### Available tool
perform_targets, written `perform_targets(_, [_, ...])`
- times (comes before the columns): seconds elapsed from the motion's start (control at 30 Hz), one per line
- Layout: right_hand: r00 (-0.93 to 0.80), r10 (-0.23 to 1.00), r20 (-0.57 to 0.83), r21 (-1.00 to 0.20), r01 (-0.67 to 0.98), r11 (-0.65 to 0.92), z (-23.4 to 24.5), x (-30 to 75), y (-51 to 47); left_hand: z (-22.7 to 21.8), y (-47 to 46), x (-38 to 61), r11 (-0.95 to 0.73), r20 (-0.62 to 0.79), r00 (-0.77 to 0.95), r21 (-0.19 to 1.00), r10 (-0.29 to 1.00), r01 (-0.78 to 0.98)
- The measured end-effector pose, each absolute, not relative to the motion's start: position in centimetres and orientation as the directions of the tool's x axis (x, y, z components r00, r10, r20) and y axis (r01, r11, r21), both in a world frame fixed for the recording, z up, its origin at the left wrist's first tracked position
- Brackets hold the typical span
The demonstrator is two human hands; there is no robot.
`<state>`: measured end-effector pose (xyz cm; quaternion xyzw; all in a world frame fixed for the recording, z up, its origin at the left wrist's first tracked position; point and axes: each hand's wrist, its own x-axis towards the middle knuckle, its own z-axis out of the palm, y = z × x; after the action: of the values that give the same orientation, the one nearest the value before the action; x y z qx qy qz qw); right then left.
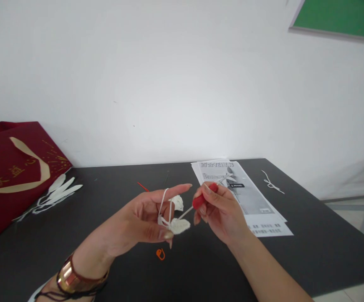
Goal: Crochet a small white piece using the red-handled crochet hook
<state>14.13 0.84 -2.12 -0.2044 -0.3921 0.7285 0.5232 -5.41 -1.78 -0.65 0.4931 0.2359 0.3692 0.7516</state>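
Observation:
Between the thumb and fingers of my left hand (137, 222) is a small white crochet piece (180, 226). White yarn (163, 200) loops over the raised, outstretched index finger and runs down to the piece. My right hand (221, 209) grips a crochet hook (198, 203) by its red handle. The hook's metal shaft points down and left, its tip meeting the yarn at the top edge of the crochet piece. Just behind my left fingers shows a white ball of yarn (178, 203), partly hidden. Below the hand an orange stitch marker (160, 254) lies on the table.
Printed sheets (263, 209) lie on the black table (314, 235), right of centre. A short white yarn piece (273, 184) is farther right. At the left stands a dark red bag (8, 159), white crocheted strips (60, 191) beside it. A red stick (143, 186) lies behind my left hand.

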Motion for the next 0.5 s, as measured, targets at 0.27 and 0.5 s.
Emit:
perform_targets(0.27, [-0.404,0.915,0.023,-0.742,-0.620,-0.255,-2.46,13.76,0.90,-0.67,-1.72,-5.35,0.245,0.023,0.610,0.903,0.792,-0.353])
perform_targets(0.5, [-0.390,0.917,0.082,-0.768,-0.611,-0.191,-2.40,14.29,1.17,-0.72,-1.93,-5.62,0.273,-0.015,0.611,0.903,0.791,-0.331])
